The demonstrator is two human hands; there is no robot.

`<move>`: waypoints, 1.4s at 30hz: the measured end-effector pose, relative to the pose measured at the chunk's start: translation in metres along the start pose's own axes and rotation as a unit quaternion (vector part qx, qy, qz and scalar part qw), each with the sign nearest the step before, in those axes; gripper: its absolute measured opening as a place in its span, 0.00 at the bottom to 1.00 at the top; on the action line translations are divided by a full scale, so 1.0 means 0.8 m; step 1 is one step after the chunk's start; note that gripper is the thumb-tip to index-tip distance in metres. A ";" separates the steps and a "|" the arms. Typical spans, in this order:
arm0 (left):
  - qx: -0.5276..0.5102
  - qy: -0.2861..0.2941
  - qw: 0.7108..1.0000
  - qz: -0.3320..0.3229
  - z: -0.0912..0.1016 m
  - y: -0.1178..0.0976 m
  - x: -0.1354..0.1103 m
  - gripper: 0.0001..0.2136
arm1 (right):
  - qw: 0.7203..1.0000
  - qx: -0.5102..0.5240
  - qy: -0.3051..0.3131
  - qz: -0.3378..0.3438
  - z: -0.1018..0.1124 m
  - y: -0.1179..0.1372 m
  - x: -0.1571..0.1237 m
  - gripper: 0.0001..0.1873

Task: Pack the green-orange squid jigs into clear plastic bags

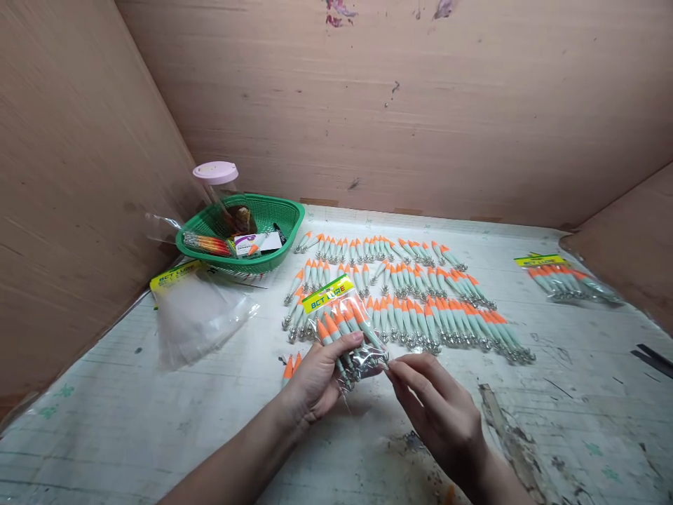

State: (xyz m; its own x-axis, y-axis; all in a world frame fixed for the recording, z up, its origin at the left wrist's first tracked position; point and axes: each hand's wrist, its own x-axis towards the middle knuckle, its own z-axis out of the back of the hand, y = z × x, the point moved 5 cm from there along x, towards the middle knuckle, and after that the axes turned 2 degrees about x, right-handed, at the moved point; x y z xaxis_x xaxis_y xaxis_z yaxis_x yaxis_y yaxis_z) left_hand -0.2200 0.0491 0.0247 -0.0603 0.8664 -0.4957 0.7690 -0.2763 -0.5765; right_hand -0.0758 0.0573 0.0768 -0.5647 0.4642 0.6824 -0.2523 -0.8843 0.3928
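My left hand (315, 382) grips a clear plastic bag (341, 298) with a yellow and green "BCT LURE" header, its thumb pressed across the front. Inside show several pale green squid jigs (327, 335) with orange tips and metal hook crowns. At the bag's lower right, the thumb and fingers of my right hand (436, 400) pinch the hook end of a squid jig (374, 335); the bag's edge there is hard to make out. Behind the bag, many loose squid jigs (442, 315) lie in rows. Two more orange tips (292, 366) show beside my left wrist.
A green basket (252, 265) at the back left holds a lidded jar (216, 184), cards and colourful sticks. Before it lie flat bags (197, 322) with yellow headers. Filled bags (565, 277) rest at the right. Cardboard walls (399, 126) surround the table.
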 end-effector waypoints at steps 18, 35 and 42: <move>0.011 -0.005 1.000 0.012 -0.006 0.002 -0.008 0.11 | 0.994 0.093 0.003 -0.055 0.011 -0.006 0.008 0.13; 0.415 -0.087 0.875 -0.232 -0.001 -0.035 -0.043 0.48 | 0.987 0.110 -0.061 -0.104 0.014 -0.009 0.002 0.09; 0.766 0.000 0.490 -0.417 -0.024 0.051 -0.083 0.28 | 0.929 0.203 -0.061 -0.304 -0.005 -0.016 -0.080 0.03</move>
State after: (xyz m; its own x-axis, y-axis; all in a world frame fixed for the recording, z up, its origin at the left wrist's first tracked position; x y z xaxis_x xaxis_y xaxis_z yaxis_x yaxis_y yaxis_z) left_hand -0.1723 -0.0118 0.0464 0.0537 0.9439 0.3260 -0.9018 0.1860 -0.3902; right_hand -0.0394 0.0388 0.0254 -0.3159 0.8956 0.3134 -0.1641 -0.3769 0.9116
